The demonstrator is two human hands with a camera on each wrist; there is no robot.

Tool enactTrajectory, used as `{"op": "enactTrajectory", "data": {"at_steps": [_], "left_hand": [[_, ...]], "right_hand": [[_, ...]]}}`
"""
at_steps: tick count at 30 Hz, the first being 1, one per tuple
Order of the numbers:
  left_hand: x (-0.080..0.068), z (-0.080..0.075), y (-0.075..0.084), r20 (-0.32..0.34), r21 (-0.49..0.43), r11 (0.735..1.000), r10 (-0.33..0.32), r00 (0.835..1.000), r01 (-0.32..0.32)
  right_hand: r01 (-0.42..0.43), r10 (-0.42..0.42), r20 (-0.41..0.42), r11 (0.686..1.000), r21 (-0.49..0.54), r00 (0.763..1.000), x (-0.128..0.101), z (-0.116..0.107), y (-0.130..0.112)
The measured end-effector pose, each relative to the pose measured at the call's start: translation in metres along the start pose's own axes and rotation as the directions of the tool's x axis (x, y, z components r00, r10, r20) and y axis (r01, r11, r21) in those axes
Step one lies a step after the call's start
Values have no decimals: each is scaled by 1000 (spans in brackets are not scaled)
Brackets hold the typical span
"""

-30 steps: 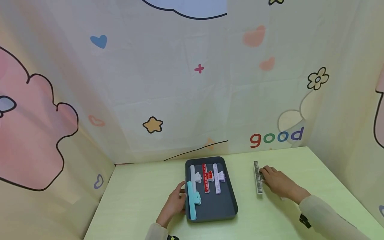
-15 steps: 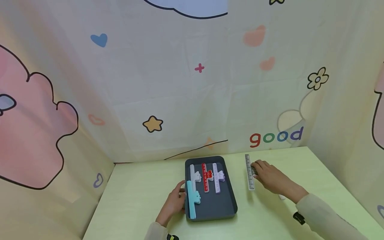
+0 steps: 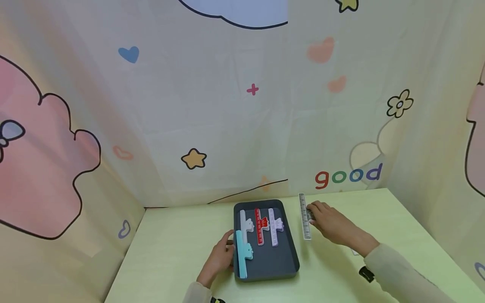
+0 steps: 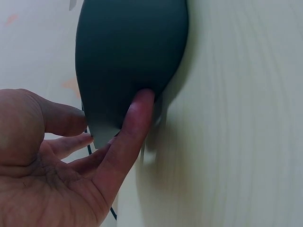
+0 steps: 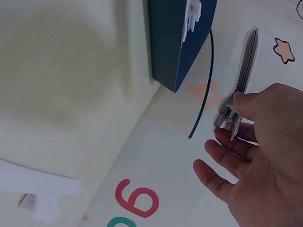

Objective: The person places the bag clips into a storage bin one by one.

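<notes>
My left hand [image 3: 219, 255] holds the left side of the dark grey tray [image 3: 267, 267]; in the left wrist view its fingers are at the rim and outer wall. Inside the tray lie a turquoise clip [image 3: 241, 256], a white clip [image 3: 243, 221], a red clip [image 3: 259, 227] and a lavender clip [image 3: 273, 227]. Right of the tray, my right hand [image 3: 333, 223] pinches the handle of a black-and-white sealing clip [image 3: 305, 216] with a long ruled bar, held above the table. The right wrist view shows this clip [image 5: 244, 66] edge-on, its spring between thumb and index finger.
Another white clip [image 5: 38, 184] lies on the table, mostly hidden under my right forearm in the head view. The pale green table [image 3: 170, 248] ends at a printed curtain [image 3: 212, 105] at the back and sides.
My right hand has moved left with the black-and-white clip, lifting it and bringing it near the tray's right edge. My left hand stays at the tray.
</notes>
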State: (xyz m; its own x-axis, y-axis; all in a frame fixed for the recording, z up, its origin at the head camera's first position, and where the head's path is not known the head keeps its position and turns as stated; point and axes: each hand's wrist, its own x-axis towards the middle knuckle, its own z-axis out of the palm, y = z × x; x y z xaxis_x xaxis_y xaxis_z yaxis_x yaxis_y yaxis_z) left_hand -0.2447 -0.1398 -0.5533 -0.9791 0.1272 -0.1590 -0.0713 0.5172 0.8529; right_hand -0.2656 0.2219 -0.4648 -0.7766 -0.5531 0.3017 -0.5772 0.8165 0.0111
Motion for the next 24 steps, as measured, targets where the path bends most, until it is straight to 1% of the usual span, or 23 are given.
{"op": "enactTrajectory", "data": {"at_steps": [5,13,17,22,24], "left_hand": [[1,0,-2,2,-8,1000,-8,1000,8],[1,1,-3,4,-14,1000,-21,1000,21],[1,2,-3,4,-12,1000,-21,1000,21],[1,1,-2,3,-6,1000,-9,1000,9],[0,1,-1,-3,6,1000,9,1000,-9]], "right_hand": [[-12,12,18,1000,11,1000,7,-2,-11],[-5,5,36,1000,20,999,15,-1,-25],[-12,11,63,1000,18,998,18,-1,-31],[-18,17,109,1000,6,994,24,-1,-42],[-13,13,126,1000,1,992,27,0,-46]]}}
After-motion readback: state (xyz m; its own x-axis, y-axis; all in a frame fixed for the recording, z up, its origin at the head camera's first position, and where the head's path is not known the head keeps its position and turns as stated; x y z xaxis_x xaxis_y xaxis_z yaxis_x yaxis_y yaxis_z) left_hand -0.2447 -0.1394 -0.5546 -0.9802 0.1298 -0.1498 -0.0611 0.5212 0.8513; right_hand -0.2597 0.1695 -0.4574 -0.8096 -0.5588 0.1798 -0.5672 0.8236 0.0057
